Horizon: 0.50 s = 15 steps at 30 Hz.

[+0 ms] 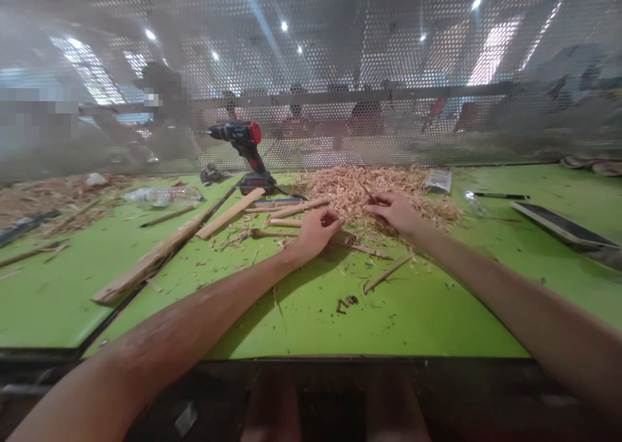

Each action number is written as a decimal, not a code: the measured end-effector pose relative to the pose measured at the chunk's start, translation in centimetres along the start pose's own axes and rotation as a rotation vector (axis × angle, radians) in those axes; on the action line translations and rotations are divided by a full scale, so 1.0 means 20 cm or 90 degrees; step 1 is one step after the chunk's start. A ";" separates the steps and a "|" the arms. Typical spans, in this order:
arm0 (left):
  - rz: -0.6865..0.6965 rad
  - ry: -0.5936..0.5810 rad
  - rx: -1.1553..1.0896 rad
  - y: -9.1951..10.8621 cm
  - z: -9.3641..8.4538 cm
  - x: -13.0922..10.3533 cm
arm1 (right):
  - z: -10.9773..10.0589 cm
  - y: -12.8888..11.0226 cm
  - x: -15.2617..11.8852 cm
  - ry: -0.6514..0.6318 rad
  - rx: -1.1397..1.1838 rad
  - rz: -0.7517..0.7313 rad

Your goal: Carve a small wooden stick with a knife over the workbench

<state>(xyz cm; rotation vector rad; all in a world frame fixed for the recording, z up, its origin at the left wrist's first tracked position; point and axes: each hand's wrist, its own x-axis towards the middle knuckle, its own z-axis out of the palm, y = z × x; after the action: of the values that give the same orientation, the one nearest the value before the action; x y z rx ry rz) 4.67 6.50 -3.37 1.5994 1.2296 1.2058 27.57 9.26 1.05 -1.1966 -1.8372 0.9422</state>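
My right hand (pixel 392 212) is at the near edge of a heap of wood shavings (pixel 340 186). Its fingers are closed on a thin brownish stick (pixel 365 190) that pokes up to the left from the fingertips. To its left, my left hand (pixel 317 232) is curled, thumb and forefinger brought together; whatever it may pinch is too small to make out. Several slim wooden sticks (pixel 286 223) lie beside and partly behind the left hand. Another stick (pixel 387 274) rests on the green table (pixel 301 325) nearer to me, by some small dark bits (pixel 346 304).
A cordless drill (pixel 250 153) stands upright behind the sticks. Left of it lie a flat wood strip (pixel 230 214), a long wooden bar (pixel 150 260) and a clear plastic bottle (pixel 162 196). On the right are a small packet (pixel 439 180), a black pen (pixel 500 196) and a tablet-like device (pixel 564 225). A perforated screen (pixel 330 59) rises behind.
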 end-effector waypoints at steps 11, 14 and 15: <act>0.091 0.045 0.052 -0.06 0.00 0.02 | 0.00 -0.11 -0.03 0.023 0.387 0.108; 0.138 0.034 0.083 -0.08 0.01 0.03 | -0.01 -0.12 -0.03 0.021 0.373 0.109; 0.150 0.032 0.091 -0.08 0.01 0.03 | -0.02 -0.11 -0.02 0.020 0.368 0.109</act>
<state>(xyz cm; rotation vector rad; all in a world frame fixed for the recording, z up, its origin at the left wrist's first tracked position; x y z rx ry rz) 4.51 7.53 -4.78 1.8712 1.2062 1.3349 27.10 8.19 3.08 -0.9970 -1.3114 1.4192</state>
